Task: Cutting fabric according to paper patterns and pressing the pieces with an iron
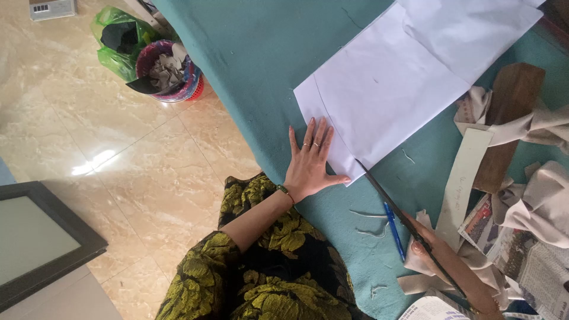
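Note:
My left hand lies flat, fingers spread, pressing the near corner of a large white sheet spread on the teal-covered table. My right hand grips long dark scissors, whose blades point up-left and meet the sheet's near edge just right of my left thumb. A blue pen lies on the cloth beside the scissors. Rings and a green bracelet show on the left hand and wrist.
Beige fabric scraps, a cream paper strip, a brown wooden piece and newspapers crowd the table's right side. On the tiled floor stand a scrap-filled bin, a green bag and a dark-framed panel.

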